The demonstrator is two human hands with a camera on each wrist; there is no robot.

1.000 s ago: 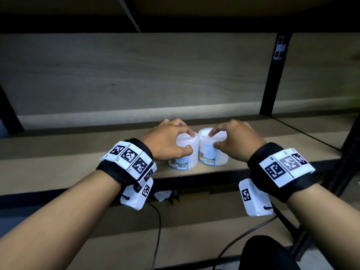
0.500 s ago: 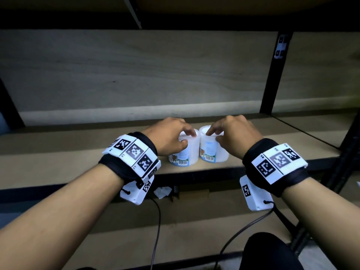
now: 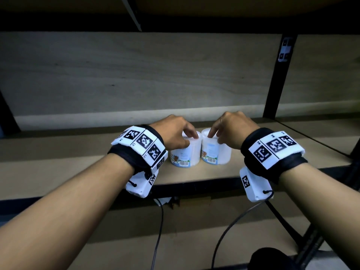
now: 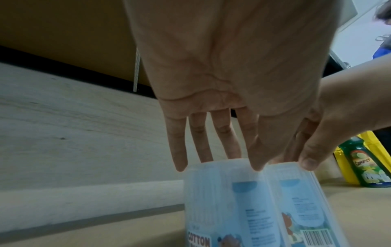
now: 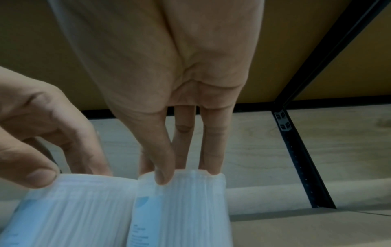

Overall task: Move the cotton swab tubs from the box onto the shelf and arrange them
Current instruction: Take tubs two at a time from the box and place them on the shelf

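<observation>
Two white cotton swab tubs with blue labels stand upright and touching near the front of the wooden shelf. My left hand is on top of the left tub, thumb at the front of its lid and fingers at the back rim. My right hand holds the lid of the right tub the same way. The left wrist view shows my left hand pinching the left tub at the rim, beside the right tub. The right wrist view shows my right hand pinching the right tub.
A black upright post divides the shelf to the right of the tubs. A green bottle stands against something yellow further right on the shelf. Cables hang below the shelf's front edge. Another shelf board runs close overhead.
Both hands have slid up from the tubs' sides to their lids, and the wrists have risen a little. The tubs stay side by side in the same spot.
</observation>
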